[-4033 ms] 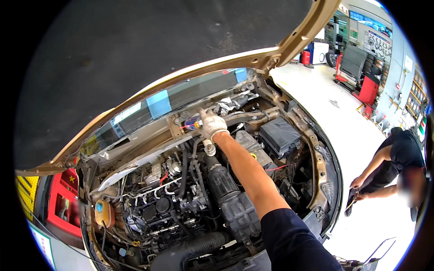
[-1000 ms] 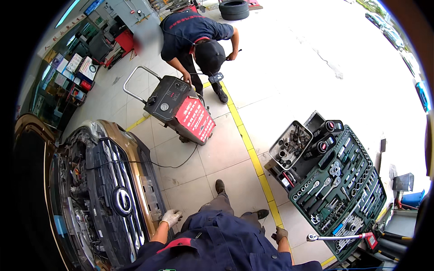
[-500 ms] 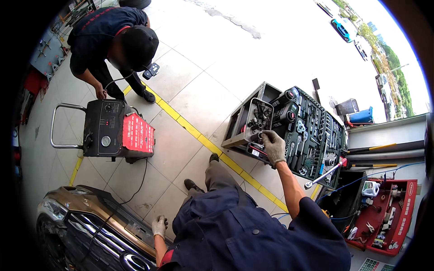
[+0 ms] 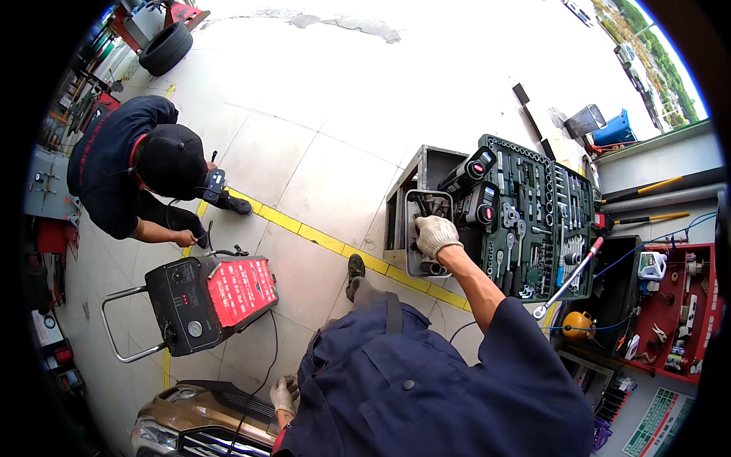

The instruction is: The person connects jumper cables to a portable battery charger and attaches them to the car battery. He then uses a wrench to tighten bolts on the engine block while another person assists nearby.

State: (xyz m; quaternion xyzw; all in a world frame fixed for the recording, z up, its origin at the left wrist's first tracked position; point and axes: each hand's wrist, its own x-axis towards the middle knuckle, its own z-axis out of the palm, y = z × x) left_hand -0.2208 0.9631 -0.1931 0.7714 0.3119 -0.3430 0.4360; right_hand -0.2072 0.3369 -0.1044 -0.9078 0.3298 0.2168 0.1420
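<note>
My right hand (image 4: pixel 436 236), in a knitted glove, reaches down into a metal tray (image 4: pixel 409 263) of dark sockets (image 4: pixel 435 204). Its fingers are bent together among them, and whatever they pinch is hidden. Beside the tray lie two black power tools, an upper one (image 4: pixel 466 169) and a lower one (image 4: pixel 481 206). To their right an opened green tool case (image 4: pixel 537 202) holds sockets, ratchets and wrenches. A torque wrench (image 4: pixel 569 278) with a red grip lies across the case's near edge. My gloved left hand (image 4: pixel 285 394) hangs low at my side, fingers loosely apart, holding nothing, near the bronze car's front (image 4: pixel 221 411).
At left another person (image 4: pixel 126 164) bends beside a black-and-red wheeled machine (image 4: pixel 205 305); its cable (image 4: pixel 266 358) trails toward the car. A grey cart (image 4: pixel 400 206) stands under the tray. At right are a red tool tray (image 4: pixel 678 312) and an orange tank (image 4: pixel 579 325).
My right hand has gone from the tray's near edge down into the sockets. The view has shifted, and I stand closer to the cart. The other person's hand has moved off the machine's top.
</note>
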